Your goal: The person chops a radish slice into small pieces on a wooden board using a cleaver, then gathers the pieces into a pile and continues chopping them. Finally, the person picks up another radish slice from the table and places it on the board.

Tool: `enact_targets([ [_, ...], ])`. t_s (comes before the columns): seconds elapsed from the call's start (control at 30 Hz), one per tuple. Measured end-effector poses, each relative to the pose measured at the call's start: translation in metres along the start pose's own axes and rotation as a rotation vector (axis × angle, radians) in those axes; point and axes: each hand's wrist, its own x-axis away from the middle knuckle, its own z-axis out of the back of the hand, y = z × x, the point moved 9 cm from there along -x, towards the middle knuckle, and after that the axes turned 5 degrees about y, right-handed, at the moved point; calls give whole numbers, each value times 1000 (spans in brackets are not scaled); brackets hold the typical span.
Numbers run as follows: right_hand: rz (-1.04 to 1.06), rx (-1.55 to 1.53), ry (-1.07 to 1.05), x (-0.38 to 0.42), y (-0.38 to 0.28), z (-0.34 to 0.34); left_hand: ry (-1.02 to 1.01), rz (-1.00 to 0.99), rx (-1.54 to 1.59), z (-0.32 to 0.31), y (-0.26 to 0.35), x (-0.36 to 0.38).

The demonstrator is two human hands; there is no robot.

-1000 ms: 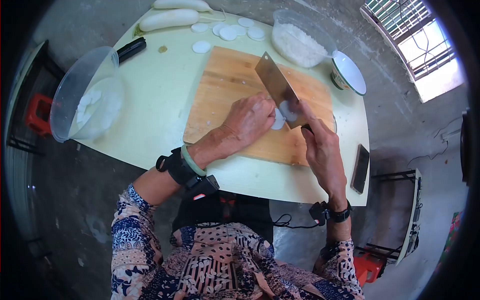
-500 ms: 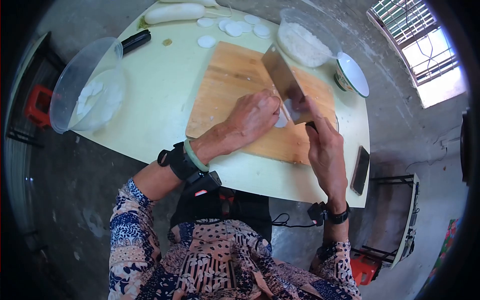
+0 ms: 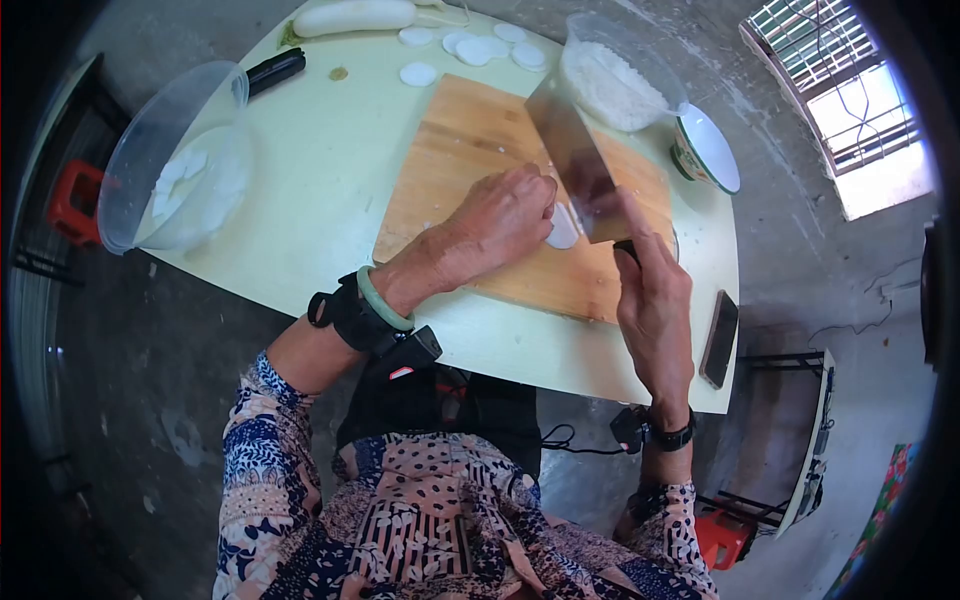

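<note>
My right hand (image 3: 655,300) grips a broad-bladed cleaver (image 3: 575,155) by its dark handle, the blade slanting over the wooden cutting board (image 3: 450,140). Just left of the blade, my left hand (image 3: 505,215) is curled with its fingers bent down against a white radish slice (image 3: 563,228) on the board. The fingertips are mostly hidden, and part of the slice shows between hand and blade. Small white bits lie on the board. Beyond the board are several round white slices (image 3: 474,50) on the table.
A clear bowl of shredded white pieces (image 3: 612,88) and an enamel bowl (image 3: 708,150) stand at the right back. At left is a large clear bowl (image 3: 170,170) with white pieces. A phone (image 3: 718,340), a black object (image 3: 276,72) and a whole radish (image 3: 355,17) are also on the table.
The cleaver blade has shifted slightly relative to the slice, and more of the slice shows beside my left hand. My left hand has moved slightly up and left in view.
</note>
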Motion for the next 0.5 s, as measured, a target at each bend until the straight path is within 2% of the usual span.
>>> enact_targets([
  [0.1, 10, 16, 71, 4, -4, 4, 8, 7, -44, 4, -1, 2],
  [0.17, -22, 89, -69, 7, 7, -18, 8, 11, -53, 5, -3, 2],
  [0.43, -15, -7, -42, 6, 3, -9, -49, 21, 14, 5, -6, 0],
  [0.5, -51, 12, 63, 6, -4, 4, -45, 19, 1, 8, -6, 1],
])
